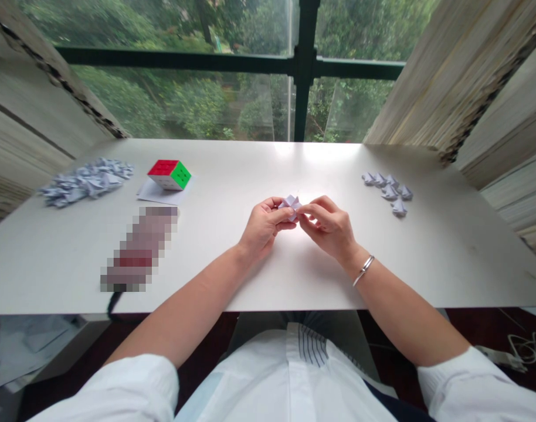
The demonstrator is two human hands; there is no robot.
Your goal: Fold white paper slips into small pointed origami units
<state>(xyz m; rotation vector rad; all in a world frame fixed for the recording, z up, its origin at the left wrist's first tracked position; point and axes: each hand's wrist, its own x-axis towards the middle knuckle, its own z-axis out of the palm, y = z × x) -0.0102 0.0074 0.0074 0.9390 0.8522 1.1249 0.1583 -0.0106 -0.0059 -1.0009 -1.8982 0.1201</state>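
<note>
Folded paper piece [289, 201], one, right of puzzle cube [170, 174]: fingers of left hand [260, 227] clamped on it, those of right hand [332, 227] pinching its edge.

Over the white bench [268, 281], the person's left hand [259, 227] holds a small folded paper piece [291, 202] while the right hand [332, 227] pinches its edge. A heap of folded paper [90, 180] and a puzzle cube [169, 174] on white paper [151, 193] sit to the left; a few similar pieces [390, 191] lie to the right.
</note>
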